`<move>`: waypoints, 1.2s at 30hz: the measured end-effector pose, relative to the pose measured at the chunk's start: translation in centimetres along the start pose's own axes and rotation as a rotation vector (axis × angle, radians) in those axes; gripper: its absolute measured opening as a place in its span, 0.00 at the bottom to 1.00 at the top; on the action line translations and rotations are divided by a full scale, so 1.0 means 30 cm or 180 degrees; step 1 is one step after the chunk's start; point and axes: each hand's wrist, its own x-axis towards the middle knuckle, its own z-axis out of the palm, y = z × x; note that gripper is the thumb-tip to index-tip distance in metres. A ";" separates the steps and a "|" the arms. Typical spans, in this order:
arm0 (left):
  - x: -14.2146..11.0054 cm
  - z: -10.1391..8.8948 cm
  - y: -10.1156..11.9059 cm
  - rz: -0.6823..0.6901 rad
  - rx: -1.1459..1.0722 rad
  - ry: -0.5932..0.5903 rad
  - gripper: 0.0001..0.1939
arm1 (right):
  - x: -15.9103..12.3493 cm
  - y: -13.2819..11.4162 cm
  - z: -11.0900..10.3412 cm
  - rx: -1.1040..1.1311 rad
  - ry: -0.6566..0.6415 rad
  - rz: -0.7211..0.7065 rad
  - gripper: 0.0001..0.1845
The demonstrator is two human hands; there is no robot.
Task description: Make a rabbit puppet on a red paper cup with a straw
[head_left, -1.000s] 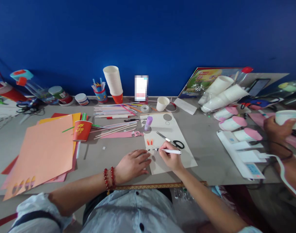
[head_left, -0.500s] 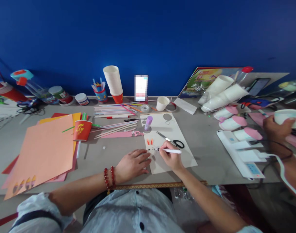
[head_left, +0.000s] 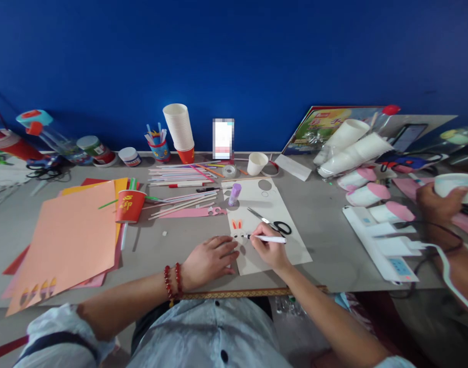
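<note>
A white marker [head_left: 270, 238] with a dark tip is gripped in my right hand [head_left: 270, 250], its tip touching or just above the white paper [head_left: 283, 220]. Small dark-and-white eye shapes lie by the tip, below two orange rabbit-ear shapes [head_left: 237, 224]. My left hand [head_left: 213, 258] lies flat, fingers spread, over the paper's left edge. Black-handled scissors [head_left: 282, 227] rest partly open on the sheet above my right hand. A purple glue stick [head_left: 235, 194] stands upright near the sheet's upper left, and a hole is cut near the top.
Coloured paper [head_left: 80, 230] and a red cup [head_left: 130, 206] lie left. Straws [head_left: 180, 174] and a cup stack [head_left: 179, 128] stand behind. At right are a power strip [head_left: 379, 245], pink-and-white cups [head_left: 368, 194], and another person's hand [head_left: 441, 204] holding a cup.
The marker and my right hand have shifted very slightly left. My left hand stays in place, and the things on the table have not moved.
</note>
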 end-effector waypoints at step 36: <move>-0.001 0.000 0.000 -0.0023 0.0005 -0.0011 0.22 | 0.000 0.000 0.003 0.0000 0.0037 0.0043 0.09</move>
